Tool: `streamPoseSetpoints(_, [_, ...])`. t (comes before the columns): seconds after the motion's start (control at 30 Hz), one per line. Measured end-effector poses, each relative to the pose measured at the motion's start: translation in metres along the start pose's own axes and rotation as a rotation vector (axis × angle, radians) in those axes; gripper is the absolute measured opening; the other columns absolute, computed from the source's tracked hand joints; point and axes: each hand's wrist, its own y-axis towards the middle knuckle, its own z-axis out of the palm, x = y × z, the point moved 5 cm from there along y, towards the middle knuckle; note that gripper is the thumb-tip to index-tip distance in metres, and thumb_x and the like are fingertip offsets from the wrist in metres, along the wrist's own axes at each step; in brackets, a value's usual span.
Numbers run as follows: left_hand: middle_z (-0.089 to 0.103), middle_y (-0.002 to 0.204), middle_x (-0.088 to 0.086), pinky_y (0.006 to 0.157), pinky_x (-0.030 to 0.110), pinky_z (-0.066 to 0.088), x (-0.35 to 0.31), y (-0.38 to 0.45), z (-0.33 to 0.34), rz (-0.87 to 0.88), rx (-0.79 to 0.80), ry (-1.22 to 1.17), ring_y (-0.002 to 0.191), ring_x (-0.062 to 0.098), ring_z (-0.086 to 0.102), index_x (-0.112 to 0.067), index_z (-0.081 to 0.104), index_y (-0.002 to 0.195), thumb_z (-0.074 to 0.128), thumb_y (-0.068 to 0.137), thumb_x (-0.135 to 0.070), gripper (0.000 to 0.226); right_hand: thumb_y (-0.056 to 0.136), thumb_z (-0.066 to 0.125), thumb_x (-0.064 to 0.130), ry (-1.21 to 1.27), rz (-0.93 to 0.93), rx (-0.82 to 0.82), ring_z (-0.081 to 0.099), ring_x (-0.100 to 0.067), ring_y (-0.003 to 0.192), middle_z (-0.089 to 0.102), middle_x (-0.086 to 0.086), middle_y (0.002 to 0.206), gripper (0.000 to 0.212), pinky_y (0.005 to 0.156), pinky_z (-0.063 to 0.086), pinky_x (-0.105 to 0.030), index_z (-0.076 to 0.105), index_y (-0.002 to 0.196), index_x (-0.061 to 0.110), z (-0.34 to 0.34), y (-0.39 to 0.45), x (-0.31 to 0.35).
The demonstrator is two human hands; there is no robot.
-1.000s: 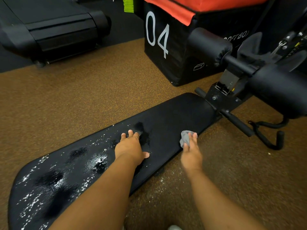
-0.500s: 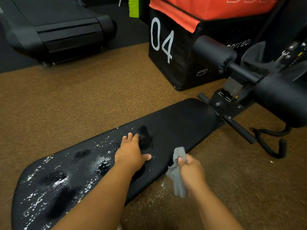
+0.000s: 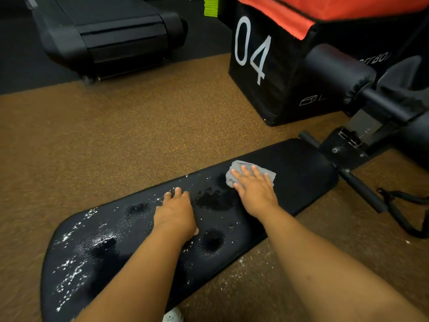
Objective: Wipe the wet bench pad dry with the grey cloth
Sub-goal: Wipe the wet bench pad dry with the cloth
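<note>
Grey cloth [image 3: 251, 171] flat under R hand [image 3: 255, 191] fingers [image 3: 246, 171] on bench pad [image 3: 301, 163]

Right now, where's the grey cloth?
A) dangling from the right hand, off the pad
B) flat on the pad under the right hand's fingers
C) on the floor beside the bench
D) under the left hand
B: the right hand lies with straight fingers on the grey cloth, pressing it onto the bench pad; the left hand rests bare on the pad.
</note>
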Motion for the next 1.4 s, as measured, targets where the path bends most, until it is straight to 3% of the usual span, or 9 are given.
streamPoseSetpoints(0.17, [0.004,0.159,0.001,0.109,0.044,0.032,0.003,0.0,0.007,0.013,-0.039,-0.032,0.146,0.026,0.002,-0.015,0.016,0.148,0.079,0.072,-0.029,0.099,0.102,0.028,0.025,-0.023,0.166,-0.09,0.013,-0.024,0.144,0.025,-0.002,0.155,0.043,0.113,0.015,-0.041,0.028,0.145,0.025,-0.002,0.041,0.018])
streamPoseSetpoints(0.4, [0.003,0.159,0.001,0.111,0.046,0.03,0.003,0.002,0.009,0.017,-0.036,-0.061,0.146,0.026,0.0,-0.015,0.016,0.147,0.078,0.073,-0.027,0.097,0.095,0.047,0.012,0.294,-0.306,-0.043,0.034,-0.022,0.137,0.046,-0.007,0.144,0.041,0.113,0.019,-0.032,0.05,0.135,0.021,0.005,0.026,0.081])
streamPoseSetpoints(0.6, [0.004,0.159,0.003,0.109,0.047,0.033,0.002,0.003,0.008,0.014,-0.019,-0.031,0.146,0.029,0.001,-0.014,0.017,0.147,0.079,0.072,-0.027,0.098,0.096,0.041,0.013,0.144,0.011,-0.143,0.039,-0.029,0.129,0.054,-0.011,0.132,0.035,0.107,0.028,-0.041,0.052,0.129,0.02,-0.01,0.05,0.054])
streamPoseSetpoints(0.8, [0.005,0.159,0.002,0.105,0.046,0.035,0.002,0.004,0.007,0.01,-0.021,-0.022,0.146,0.028,0.003,-0.014,0.024,0.143,0.08,0.071,-0.028,0.093,0.095,0.047,0.013,0.315,-0.268,0.077,0.047,-0.027,0.121,0.056,-0.007,0.131,0.037,0.101,0.032,-0.03,0.057,0.127,0.028,0.01,0.043,0.097])
streamPoseSetpoints(0.9, [0.004,0.159,0.002,0.104,0.046,0.037,0.003,0.005,0.007,0.015,-0.019,-0.024,0.146,0.028,0.002,-0.014,0.021,0.145,0.079,0.072,-0.027,0.094,0.091,0.045,0.006,0.257,-0.157,0.005,0.05,-0.03,0.115,0.056,-0.009,0.127,0.044,0.093,0.043,-0.037,0.058,0.123,0.033,0.004,0.05,0.068])
streamPoseSetpoints(1.0, [0.005,0.159,0.004,0.103,0.047,0.038,0.001,0.004,0.006,0.004,-0.012,-0.013,0.146,0.03,0.003,-0.013,0.025,0.143,0.079,0.072,-0.025,0.091,0.088,0.051,0.005,0.057,0.01,-0.102,0.044,-0.029,0.123,0.056,-0.01,0.126,0.039,0.098,0.037,-0.039,0.056,0.121,0.023,-0.004,0.055,0.077])
streamPoseSetpoints(1.13, [0.005,0.159,0.004,0.103,0.046,0.038,0.0,0.004,0.005,0.011,-0.009,-0.002,0.146,0.029,0.004,-0.014,0.025,0.143,0.08,0.071,-0.025,0.092,0.09,0.05,0.003,0.207,-0.242,0.041,0.043,-0.028,0.127,0.053,-0.009,0.135,0.041,0.104,0.028,-0.033,0.056,0.126,0.021,0.017,0.039,0.121])
streamPoseSetpoints(1.23, [0.005,0.159,0.004,0.105,0.044,0.036,0.002,0.003,0.005,0.019,-0.011,-0.016,0.146,0.028,0.003,-0.014,0.021,0.145,0.08,0.072,-0.027,0.095,0.093,0.046,0.004,0.378,-0.327,0.098,0.034,-0.023,0.136,0.043,-0.008,0.145,0.04,0.111,0.021,-0.026,0.06,0.125,0.023,0.022,0.035,0.091])
streamPoseSetpoints(1.4, [0.004,0.159,0.004,0.103,0.048,0.038,0.001,0.004,0.006,0.009,-0.004,-0.017,0.146,0.03,0.002,-0.013,0.02,0.146,0.079,0.073,-0.024,0.094,0.094,0.041,0.003,0.155,-0.058,-0.087,0.018,-0.023,0.143,0.032,-0.004,0.152,0.05,0.115,0.012,-0.041,0.039,0.14,0.024,0.009,0.046,0.06])
